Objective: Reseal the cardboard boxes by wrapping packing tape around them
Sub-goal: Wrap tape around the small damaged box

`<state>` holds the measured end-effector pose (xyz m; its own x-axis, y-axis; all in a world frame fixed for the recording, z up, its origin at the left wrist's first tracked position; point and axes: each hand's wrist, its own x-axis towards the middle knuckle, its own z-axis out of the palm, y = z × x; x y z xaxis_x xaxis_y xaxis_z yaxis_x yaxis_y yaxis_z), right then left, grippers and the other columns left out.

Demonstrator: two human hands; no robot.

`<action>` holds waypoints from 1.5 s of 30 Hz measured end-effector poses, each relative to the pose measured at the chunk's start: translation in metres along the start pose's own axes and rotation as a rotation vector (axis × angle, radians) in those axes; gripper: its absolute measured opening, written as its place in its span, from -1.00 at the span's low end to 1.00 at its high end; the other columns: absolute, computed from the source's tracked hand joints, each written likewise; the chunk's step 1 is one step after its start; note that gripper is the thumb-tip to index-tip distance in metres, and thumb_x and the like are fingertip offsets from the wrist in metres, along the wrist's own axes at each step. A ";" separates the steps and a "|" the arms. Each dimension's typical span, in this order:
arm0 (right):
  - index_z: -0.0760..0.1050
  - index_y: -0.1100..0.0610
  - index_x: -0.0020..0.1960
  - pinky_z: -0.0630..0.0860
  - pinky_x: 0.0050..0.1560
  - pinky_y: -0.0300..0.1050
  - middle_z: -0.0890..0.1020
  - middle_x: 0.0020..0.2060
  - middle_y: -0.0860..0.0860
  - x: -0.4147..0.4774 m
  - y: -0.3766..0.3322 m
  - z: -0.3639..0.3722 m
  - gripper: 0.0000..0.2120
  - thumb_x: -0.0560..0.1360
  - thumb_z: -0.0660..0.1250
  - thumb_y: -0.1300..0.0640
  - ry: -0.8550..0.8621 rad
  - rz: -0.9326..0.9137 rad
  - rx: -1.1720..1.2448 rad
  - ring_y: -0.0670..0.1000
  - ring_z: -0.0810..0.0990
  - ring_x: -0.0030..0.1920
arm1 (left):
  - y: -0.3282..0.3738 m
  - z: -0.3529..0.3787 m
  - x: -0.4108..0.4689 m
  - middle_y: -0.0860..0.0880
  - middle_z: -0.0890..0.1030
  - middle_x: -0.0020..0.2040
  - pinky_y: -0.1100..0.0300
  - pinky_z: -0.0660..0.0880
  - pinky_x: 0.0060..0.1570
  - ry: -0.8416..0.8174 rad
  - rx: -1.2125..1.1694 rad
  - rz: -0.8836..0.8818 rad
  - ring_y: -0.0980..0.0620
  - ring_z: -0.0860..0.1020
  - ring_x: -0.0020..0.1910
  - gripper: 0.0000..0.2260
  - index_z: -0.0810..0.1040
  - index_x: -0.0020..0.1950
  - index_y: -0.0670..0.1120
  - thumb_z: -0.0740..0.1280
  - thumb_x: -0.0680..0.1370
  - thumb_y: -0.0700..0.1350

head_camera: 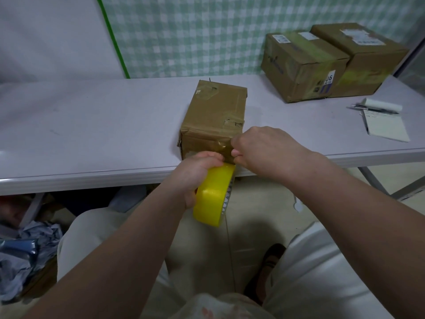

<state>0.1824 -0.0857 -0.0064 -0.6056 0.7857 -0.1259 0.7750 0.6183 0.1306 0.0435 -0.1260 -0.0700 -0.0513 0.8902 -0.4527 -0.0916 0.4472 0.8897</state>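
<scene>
A small worn cardboard box (213,116) lies near the front edge of the pale table (92,134). My left hand (197,173) grips a yellow roll of packing tape (215,199) just below the box's near end, at the table's edge. My right hand (259,150) pinches the tape's loose end at the box's near right corner. Two larger taped boxes, one (301,65) beside the other (361,56), stand at the back right.
A notepad (386,125) with a pen (374,109) across it lies at the right of the table. Crumpled grey packaging (25,254) is heaped on the floor at the lower left. A green-checked wall stands behind the table.
</scene>
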 end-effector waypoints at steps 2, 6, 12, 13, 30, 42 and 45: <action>0.34 0.06 -0.08 0.24 -0.36 -0.14 0.34 -0.26 0.01 0.001 0.001 0.000 -0.84 0.65 0.09 0.07 0.001 0.013 -0.047 0.03 0.39 -0.21 | 0.003 -0.002 0.001 -0.17 0.57 -0.02 -0.13 0.46 0.16 0.011 0.050 0.003 -0.21 0.54 0.04 -0.92 0.58 -0.07 -0.03 0.32 0.52 -0.19; 0.42 0.08 -0.09 0.32 -0.26 -0.13 0.38 -0.21 0.02 0.004 0.005 0.002 -0.82 0.64 0.10 0.12 0.021 0.048 -0.079 0.05 0.42 -0.20 | 0.010 -0.006 0.001 -0.16 0.57 0.01 -0.13 0.46 0.17 -0.018 0.140 -0.004 -0.21 0.53 0.08 -0.92 0.58 -0.08 -0.02 0.32 0.52 -0.19; 0.48 0.07 0.13 0.32 -0.18 -0.10 0.48 -0.08 0.08 0.006 0.010 0.009 -0.82 0.62 0.14 0.14 0.051 0.113 -0.017 0.09 0.44 -0.12 | 0.013 -0.010 -0.003 -0.21 0.58 0.06 -0.08 0.48 0.14 -0.098 0.309 -0.048 -0.22 0.56 0.04 -0.89 0.58 0.02 -0.04 0.36 0.51 -0.13; 0.48 0.07 0.14 0.33 -0.17 -0.09 0.47 -0.08 0.08 0.006 0.013 0.013 -0.81 0.62 0.13 0.13 0.054 0.130 0.043 0.09 0.42 -0.12 | 0.011 -0.010 -0.005 -0.20 0.58 0.06 -0.10 0.47 0.15 -0.104 0.334 -0.039 -0.23 0.56 0.05 -0.91 0.58 0.00 -0.02 0.36 0.51 -0.13; 0.45 0.19 -0.25 0.23 -0.53 -0.44 0.36 -0.64 -0.20 -0.021 -0.017 0.074 -0.80 0.52 0.36 0.20 0.119 0.359 1.601 -0.22 0.31 -0.60 | -0.016 -0.010 -0.021 -0.11 0.57 0.13 -0.13 0.53 0.07 -0.110 0.194 0.108 -0.20 0.58 0.07 -0.77 0.51 0.15 0.11 0.30 0.56 -0.16; 0.45 0.10 -0.35 0.24 -0.48 -0.43 0.39 -0.59 -0.21 -0.024 -0.023 0.079 -0.73 0.51 0.35 0.26 0.259 0.367 1.619 -0.22 0.34 -0.54 | -0.027 -0.008 -0.033 -0.19 0.64 -0.05 -0.03 0.54 -0.12 -0.115 0.244 0.247 -0.16 0.58 -0.12 -0.77 0.49 0.13 0.22 0.30 0.56 -0.09; 0.49 0.08 -0.33 0.26 -0.46 -0.41 0.44 -0.53 -0.20 -0.026 -0.024 0.079 -0.75 0.50 0.37 0.24 0.296 0.348 1.601 -0.22 0.36 -0.52 | -0.028 -0.008 -0.032 -0.07 0.65 -0.06 -0.10 0.55 -0.02 -0.114 0.251 0.250 -0.14 0.60 -0.06 -0.78 0.50 0.12 0.19 0.32 0.52 -0.05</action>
<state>0.1936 -0.1223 -0.0839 -0.2420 0.9645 -0.1058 0.1468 -0.0714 -0.9866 0.0396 -0.1677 -0.0806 0.0709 0.9724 -0.2224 0.1573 0.2092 0.9651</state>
